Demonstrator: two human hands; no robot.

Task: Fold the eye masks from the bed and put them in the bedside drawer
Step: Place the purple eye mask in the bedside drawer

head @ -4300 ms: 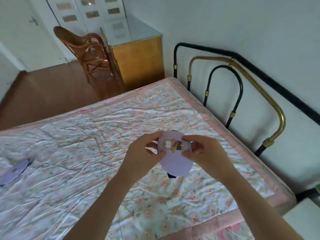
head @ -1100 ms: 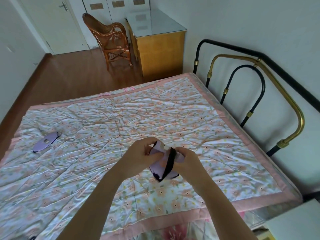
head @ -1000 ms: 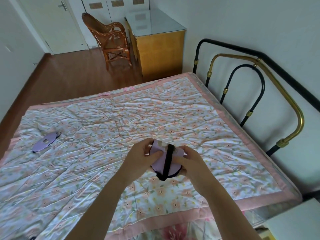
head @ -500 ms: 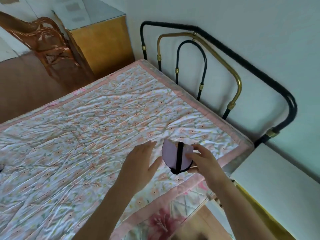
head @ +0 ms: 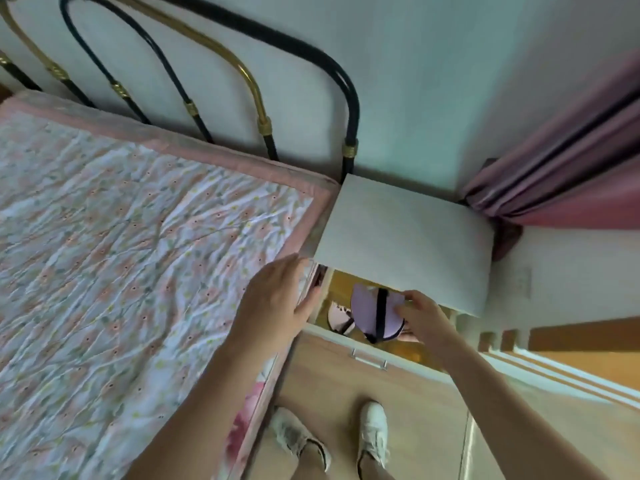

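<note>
Right hand (head: 420,318) pinches the folded lilac eye mask (head: 375,315) (black strap wrapped round its middle) over the open bedside drawer (head: 408,356), just under the front edge of the nightstand top (head: 405,237). Another mask (head: 338,317) already lies at the drawer's left end. Left hand (head: 277,303) hangs open, fingers spread, holding nothing, above the bed's (head: 138,258) near corner.

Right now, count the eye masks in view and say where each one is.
2. A folded lilac mask is in the right hand, over the open drawer. A pale mask lies inside, partly hidden; others may be hidden.
</note>
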